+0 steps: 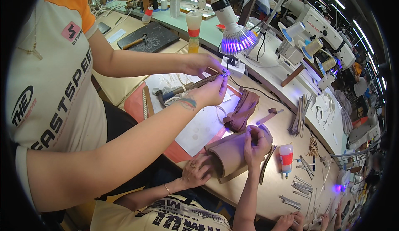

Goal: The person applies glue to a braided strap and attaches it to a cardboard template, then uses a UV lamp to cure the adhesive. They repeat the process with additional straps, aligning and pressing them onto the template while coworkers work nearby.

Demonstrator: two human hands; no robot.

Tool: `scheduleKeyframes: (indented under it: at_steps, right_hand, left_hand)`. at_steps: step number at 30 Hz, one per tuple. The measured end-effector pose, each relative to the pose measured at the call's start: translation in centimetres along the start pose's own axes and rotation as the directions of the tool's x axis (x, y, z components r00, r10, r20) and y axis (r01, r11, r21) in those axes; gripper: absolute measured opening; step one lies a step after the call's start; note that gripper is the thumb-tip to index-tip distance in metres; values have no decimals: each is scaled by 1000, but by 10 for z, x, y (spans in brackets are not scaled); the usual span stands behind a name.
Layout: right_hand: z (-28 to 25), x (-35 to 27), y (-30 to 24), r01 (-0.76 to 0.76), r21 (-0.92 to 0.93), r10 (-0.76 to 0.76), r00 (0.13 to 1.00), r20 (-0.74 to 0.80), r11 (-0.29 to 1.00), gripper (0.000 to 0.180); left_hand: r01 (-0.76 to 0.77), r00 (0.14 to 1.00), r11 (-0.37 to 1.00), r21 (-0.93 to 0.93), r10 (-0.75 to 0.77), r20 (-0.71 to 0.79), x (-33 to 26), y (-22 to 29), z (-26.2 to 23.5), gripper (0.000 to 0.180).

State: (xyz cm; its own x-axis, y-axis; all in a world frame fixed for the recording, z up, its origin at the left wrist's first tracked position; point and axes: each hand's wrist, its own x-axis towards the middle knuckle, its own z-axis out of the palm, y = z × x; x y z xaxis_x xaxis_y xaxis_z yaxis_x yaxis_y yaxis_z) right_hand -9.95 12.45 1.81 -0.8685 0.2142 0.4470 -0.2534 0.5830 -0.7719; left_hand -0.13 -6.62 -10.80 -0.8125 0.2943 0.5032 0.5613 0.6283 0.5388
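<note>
A brown leather-like panel (pixel 232 154), curved into an open tube, lies on the table in front of me. My left hand (pixel 196 171), with a bracelet at the wrist, has its fingers curled at the panel's left edge; the fingertips are partly hidden there. On the far right side, my right hand (pixel 256 144) pinches the panel's upper edge between thumb and fingers. A bundle of darker brown leather pieces (pixel 242 110) lies just beyond the panel. Right of my right hand stands a clear bottle with a red band (pixel 286 160).
At left a co-worker stands, arms reaching across, both hands (pixel 216 81) on a braided strip under a purple-lit lamp (pixel 238 38). A hammer (pixel 170 93) lies on white paper (pixel 195 135). Thin strips (pixel 302 185) lie at right; a sewing machine (pixel 316 23) stands beyond. Other hands (pixel 291 221) show lower right.
</note>
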Motion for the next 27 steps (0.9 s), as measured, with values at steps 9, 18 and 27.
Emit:
scheduleKeyframes:
  at_steps: [9, 18, 27]
  right_hand:
    - [0, 0, -2, 3, -8, -3, 1000, -6, 1000, 15]
    - [1, -5, 10, 9, 74, -4, 998, -64, 997, 12]
    - [-21, -76, 38, -46, -41, 24, 899, -438, 998, 8]
  left_hand:
    - [-16, 1000, 1000, 23, 15, 25, 0, -2, -3, 30]
    - [-30, 999, 999, 37, 29, 18, -1, -2, -1, 29]
    - [-17, 1000, 999, 34, 17, 11, 1, 1, -3, 30]
